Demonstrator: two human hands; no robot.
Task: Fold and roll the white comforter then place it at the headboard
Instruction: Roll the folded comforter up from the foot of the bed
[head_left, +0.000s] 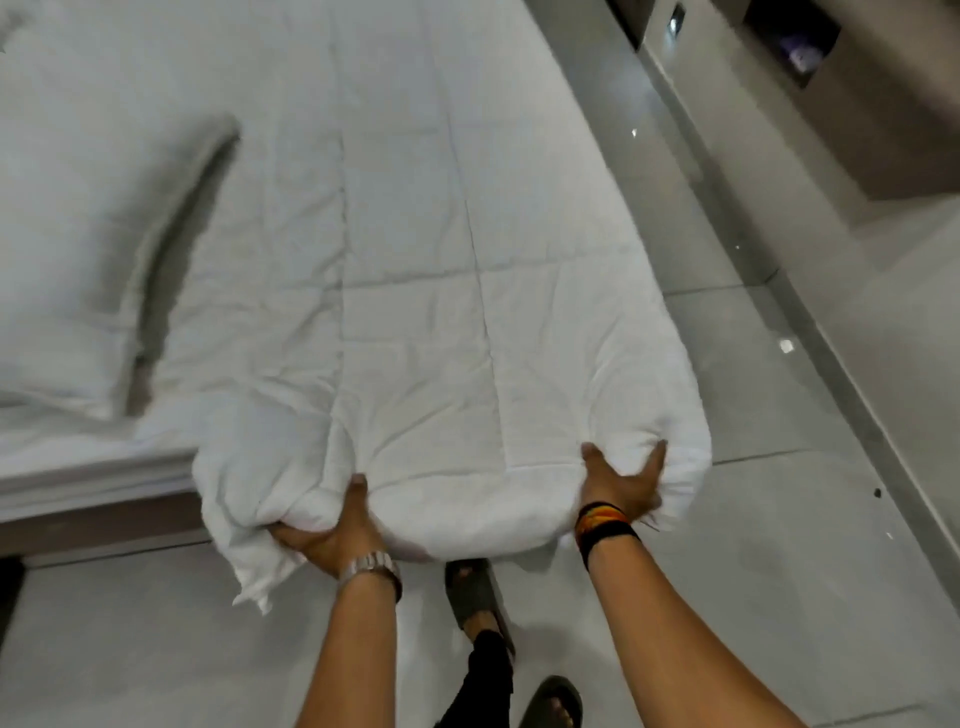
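1. Comforter, one, white, lies folded in a long strip down the bed, its near end overhanging the foot.
2. I judge it soft, bulky and light; best held at the rolled near end.
3. My left hand and right hand, two, both clench that end.
4. One pillow lies beside it.

pillow on bed | grey tiled floor | dark sandals | wall niche

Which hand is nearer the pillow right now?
Left. The left hand grips the comforter end on the pillow side; the right hand grips farther away.
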